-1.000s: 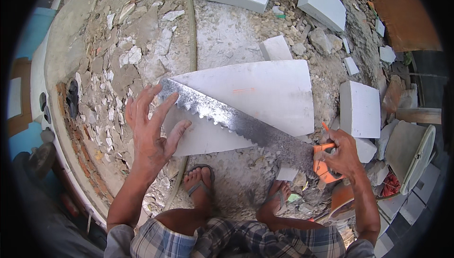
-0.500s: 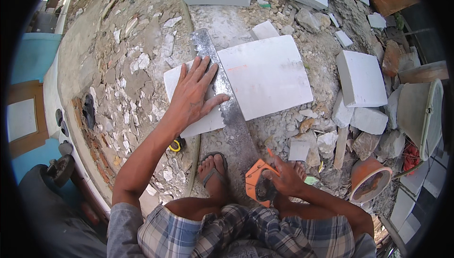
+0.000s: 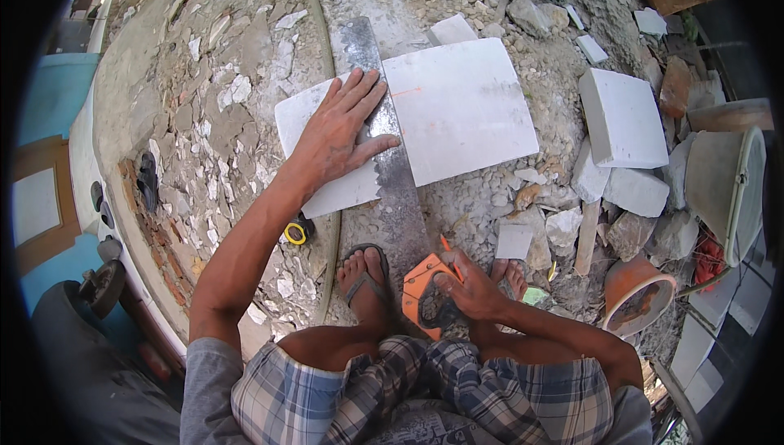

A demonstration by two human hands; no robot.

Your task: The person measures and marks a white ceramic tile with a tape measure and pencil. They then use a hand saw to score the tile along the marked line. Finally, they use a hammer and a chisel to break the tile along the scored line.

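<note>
A white lightweight block (image 3: pixel 465 110) lies flat on the rubble in front of me. Across it rests a handsaw (image 3: pixel 398 188), its worn grey blade pointing away and its toothed edge to the left. My left hand (image 3: pixel 339 135) is spread, pressing on the blade and the block's left part. My right hand (image 3: pixel 474 288) grips the saw's orange handle (image 3: pixel 418 282); a thin orange pencil-like stick (image 3: pixel 446 242) pokes out between its fingers. To the right of the blade, a short orange line marks the block. A black and yellow tape measure (image 3: pixel 297 231) lies near my left forearm.
More white blocks (image 3: pixel 625 118) lie at the right and the far side. A hose (image 3: pixel 322 28) runs along the ground left of the saw. Broken stones, an orange pot (image 3: pixel 637 296) and a pale bucket (image 3: pixel 723 188) stand at the right. My sandalled foot (image 3: pixel 363 273) is beside the blade.
The saw has turned slightly on the block: its handle came left with my right hand, and its tip swung a little right. My left hand still presses on it.
</note>
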